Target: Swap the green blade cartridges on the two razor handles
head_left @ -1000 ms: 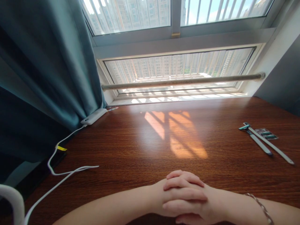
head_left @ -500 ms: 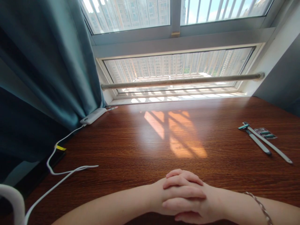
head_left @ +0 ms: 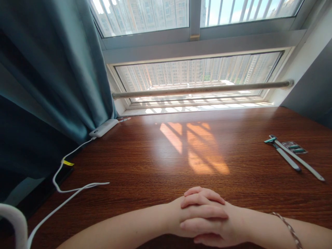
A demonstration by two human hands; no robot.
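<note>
My left hand [head_left: 177,213] and my right hand [head_left: 236,221] are clasped over the front part of a brown wood-grain table [head_left: 145,162]. Their fingers are interlaced and closed on each other, and no object shows between them. The palms are hidden. A braided bracelet [head_left: 289,228] circles my right wrist. Off to the right lie a razor [head_left: 285,157] with a teal head and pale handle, and a long thin white-handled tool [head_left: 301,159] whose head end is partly covered. Beside them is a small clear pack [head_left: 295,148] with teal pieces inside.
At the far left a white power bank [head_left: 104,128] sits against the blue curtain [head_left: 77,69]. A white cable [head_left: 58,183] runs from it along the left side. A yellow tag [head_left: 68,163] lies near the cable. A horizontal rail [head_left: 202,90] crosses the window behind the table.
</note>
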